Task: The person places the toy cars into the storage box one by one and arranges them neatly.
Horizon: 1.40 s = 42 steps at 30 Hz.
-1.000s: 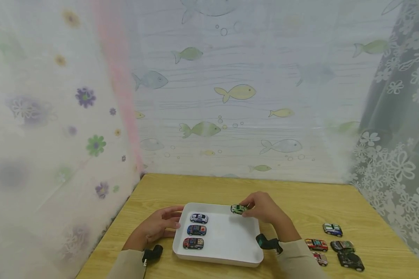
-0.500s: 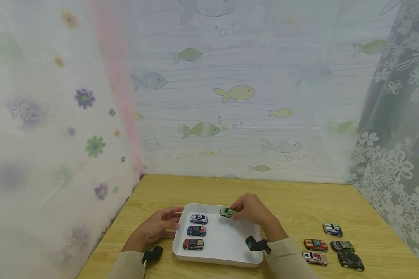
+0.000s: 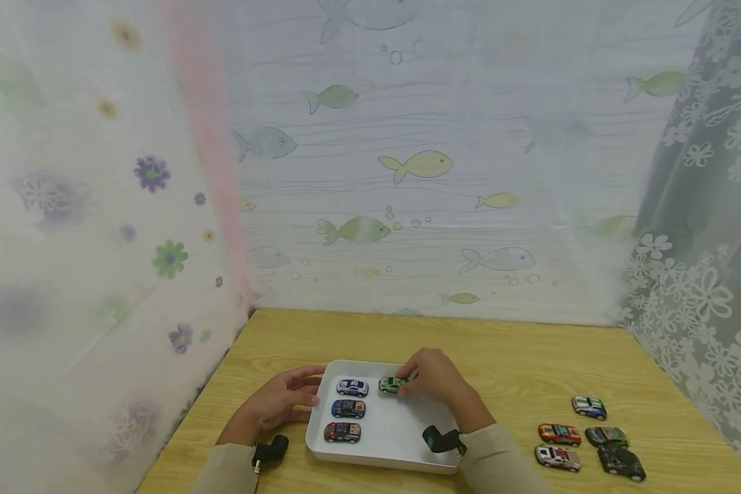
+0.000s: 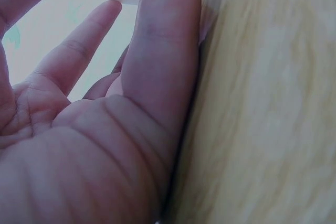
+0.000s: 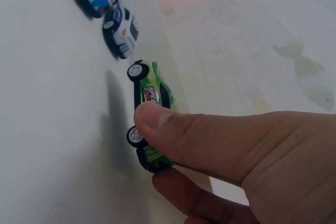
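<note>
While near rim, green car (image 3: 392, 385) in right grip (image 3: 431, 381)

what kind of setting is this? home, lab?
Likely a staged tabletop recording booth, not a lived-in room: a wooden table is enclosed by fish-print curtains, with a white tray and toy cars laid out. The right hand holds a green car.

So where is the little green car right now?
In the head view, the green car is in the white tray, far side, beside the white-and-blue car, pinched by the right hand.
</note>
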Each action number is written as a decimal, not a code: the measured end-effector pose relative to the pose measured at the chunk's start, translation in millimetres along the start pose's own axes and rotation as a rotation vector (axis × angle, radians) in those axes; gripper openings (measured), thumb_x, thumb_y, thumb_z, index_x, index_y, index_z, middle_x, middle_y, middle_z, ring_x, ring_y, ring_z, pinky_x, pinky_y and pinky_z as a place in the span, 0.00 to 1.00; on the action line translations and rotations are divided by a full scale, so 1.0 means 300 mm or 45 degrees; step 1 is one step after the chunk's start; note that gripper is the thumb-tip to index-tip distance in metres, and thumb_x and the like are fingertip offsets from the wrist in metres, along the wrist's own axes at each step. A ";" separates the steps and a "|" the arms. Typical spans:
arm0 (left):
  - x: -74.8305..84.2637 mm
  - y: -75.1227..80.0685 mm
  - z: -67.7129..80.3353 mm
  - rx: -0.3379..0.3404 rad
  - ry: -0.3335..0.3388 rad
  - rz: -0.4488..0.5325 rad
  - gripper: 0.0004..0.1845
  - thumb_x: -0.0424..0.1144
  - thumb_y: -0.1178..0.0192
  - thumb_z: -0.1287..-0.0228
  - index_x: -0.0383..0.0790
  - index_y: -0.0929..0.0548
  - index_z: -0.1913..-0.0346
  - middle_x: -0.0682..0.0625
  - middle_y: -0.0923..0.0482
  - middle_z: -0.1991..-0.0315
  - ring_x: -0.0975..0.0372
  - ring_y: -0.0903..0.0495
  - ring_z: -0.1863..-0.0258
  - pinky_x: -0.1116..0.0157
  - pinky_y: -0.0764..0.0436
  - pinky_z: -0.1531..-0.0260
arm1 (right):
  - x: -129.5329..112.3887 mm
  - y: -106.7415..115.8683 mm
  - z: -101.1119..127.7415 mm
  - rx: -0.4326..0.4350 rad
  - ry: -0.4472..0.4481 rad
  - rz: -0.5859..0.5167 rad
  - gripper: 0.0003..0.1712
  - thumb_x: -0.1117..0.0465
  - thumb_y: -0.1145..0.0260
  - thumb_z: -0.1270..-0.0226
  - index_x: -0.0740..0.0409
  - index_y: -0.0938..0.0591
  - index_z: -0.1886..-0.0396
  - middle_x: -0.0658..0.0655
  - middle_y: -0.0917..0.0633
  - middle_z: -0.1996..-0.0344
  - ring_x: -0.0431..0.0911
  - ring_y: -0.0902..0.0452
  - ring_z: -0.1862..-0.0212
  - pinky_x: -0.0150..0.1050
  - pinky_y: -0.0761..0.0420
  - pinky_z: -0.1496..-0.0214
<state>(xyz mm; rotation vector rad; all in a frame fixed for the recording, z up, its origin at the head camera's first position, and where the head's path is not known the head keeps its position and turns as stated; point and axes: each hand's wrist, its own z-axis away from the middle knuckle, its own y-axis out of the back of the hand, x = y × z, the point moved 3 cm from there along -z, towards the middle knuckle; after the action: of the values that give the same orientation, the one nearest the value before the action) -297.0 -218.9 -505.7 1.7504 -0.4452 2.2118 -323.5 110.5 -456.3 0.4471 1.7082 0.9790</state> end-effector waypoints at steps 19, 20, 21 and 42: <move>0.006 -0.015 -0.007 -0.058 -0.023 0.003 0.39 0.31 0.33 0.32 0.40 0.36 0.21 0.34 0.33 0.25 0.51 0.21 0.36 0.48 0.15 0.44 | 0.010 -0.023 -0.001 -0.017 -0.067 0.073 0.12 0.58 0.13 0.55 0.44 0.06 0.69 0.43 0.09 0.66 0.38 0.20 0.63 0.39 0.18 0.61; 0.006 -0.014 -0.007 -0.055 -0.020 0.002 0.39 0.31 0.33 0.32 0.40 0.36 0.21 0.35 0.33 0.25 0.51 0.21 0.35 0.48 0.15 0.44 | 0.008 -0.023 -0.001 -0.015 -0.056 0.071 0.12 0.58 0.13 0.55 0.44 0.06 0.69 0.43 0.09 0.66 0.38 0.20 0.63 0.39 0.18 0.61; 0.006 -0.012 -0.005 -0.049 -0.017 -0.003 0.39 0.32 0.32 0.32 0.40 0.36 0.21 0.35 0.34 0.25 0.51 0.21 0.35 0.48 0.15 0.44 | 0.005 -0.024 -0.001 -0.015 -0.044 0.067 0.12 0.58 0.13 0.55 0.45 0.06 0.68 0.43 0.09 0.67 0.38 0.20 0.64 0.39 0.18 0.61; -0.002 0.001 -0.003 -0.024 -0.015 -0.014 0.40 0.32 0.31 0.33 0.41 0.35 0.21 0.34 0.37 0.23 0.50 0.23 0.33 0.46 0.15 0.44 | 0.042 0.058 0.062 0.038 -0.030 -0.015 0.12 0.55 0.16 0.46 0.48 0.07 0.62 0.45 0.10 0.64 0.38 0.18 0.63 0.36 0.17 0.63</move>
<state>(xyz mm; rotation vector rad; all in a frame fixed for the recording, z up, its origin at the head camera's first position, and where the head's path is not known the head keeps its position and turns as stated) -297.9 -218.8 -506.6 1.7535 -0.4560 2.1836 -314.1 136.7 -452.1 0.4660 1.7043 0.9369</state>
